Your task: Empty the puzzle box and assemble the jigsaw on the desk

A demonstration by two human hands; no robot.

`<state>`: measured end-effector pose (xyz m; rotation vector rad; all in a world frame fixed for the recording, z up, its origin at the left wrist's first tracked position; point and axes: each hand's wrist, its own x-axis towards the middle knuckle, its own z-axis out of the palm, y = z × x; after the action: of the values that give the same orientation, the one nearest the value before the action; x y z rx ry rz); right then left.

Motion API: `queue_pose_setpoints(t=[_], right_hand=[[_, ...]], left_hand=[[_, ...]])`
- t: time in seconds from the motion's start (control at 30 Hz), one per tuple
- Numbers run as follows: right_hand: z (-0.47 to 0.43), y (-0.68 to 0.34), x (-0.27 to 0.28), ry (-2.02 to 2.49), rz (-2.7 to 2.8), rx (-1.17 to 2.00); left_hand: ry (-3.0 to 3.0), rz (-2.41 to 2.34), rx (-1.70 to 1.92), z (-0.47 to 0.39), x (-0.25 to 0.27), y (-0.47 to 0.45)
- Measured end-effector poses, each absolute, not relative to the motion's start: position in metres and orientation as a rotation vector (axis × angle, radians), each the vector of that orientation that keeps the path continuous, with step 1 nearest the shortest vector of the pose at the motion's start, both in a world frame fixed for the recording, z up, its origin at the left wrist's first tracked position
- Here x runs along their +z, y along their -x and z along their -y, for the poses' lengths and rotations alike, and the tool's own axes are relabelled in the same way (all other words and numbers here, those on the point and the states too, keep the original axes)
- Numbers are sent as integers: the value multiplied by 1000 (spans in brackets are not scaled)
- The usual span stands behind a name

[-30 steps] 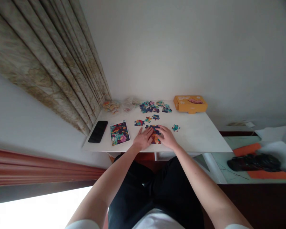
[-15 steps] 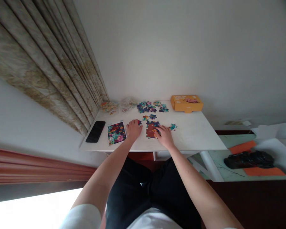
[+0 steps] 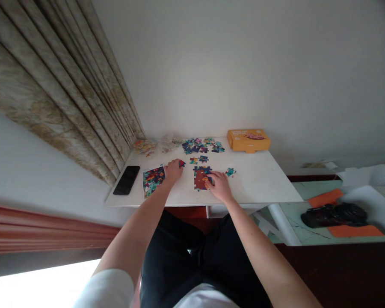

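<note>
My left hand (image 3: 173, 171) has its fingers closed on a small dark puzzle piece (image 3: 182, 163) with some red on it, beside the picture card (image 3: 153, 177). Part of that card is covered by my left hand and forearm. At the right edge of a joined block of brown and dark puzzle pieces (image 3: 200, 179) rests my right hand (image 3: 220, 185). Its thumb and fingers are closed about an orange-marked puzzle piece (image 3: 207, 182), partly hidden by them. Just above the block lie two loose pieces (image 3: 203, 158), and a teal cluster (image 3: 230, 172) lies right of my right hand.
Along the wall are a heap of puzzle pieces (image 3: 195, 146), clear bags of pieces (image 3: 167, 144) and a yellow box (image 3: 248, 140). A black phone (image 3: 126, 180) lies at the white table's left edge. Lower right, a black camera-like object (image 3: 333, 214) rests on another surface.
My left hand has moved left, away from the block, carrying the dark piece over to the picture card's edge. My right hand stays at the block. The view has shifted slightly.
</note>
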<state>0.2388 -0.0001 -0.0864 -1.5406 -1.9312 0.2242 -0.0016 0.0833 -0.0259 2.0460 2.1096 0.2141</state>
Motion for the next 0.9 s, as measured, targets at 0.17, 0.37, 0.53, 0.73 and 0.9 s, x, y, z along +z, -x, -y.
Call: queue_pose_setpoints(t=[0.17, 0.37, 0.53, 0.73, 0.9], right_hand=[[-1, -238, -87, 1526, 1920, 222], [-1, -237, -82, 1557, 1928, 239], [0, -235, -79, 1589, 1919, 209], [0, -235, -78, 1616, 1959, 200], [-1, -235, -78, 1627, 1957, 206]], left_hand=[[-2257, -1986, 275, -98, -24, -7], [-2191, -2006, 270, -110, -23, -61], [-1964, -2117, 289, -125, -25, -90], [-1563, -2149, 438, -151, -30, -90], [-1659, -2027, 566, -151, -31, -77]])
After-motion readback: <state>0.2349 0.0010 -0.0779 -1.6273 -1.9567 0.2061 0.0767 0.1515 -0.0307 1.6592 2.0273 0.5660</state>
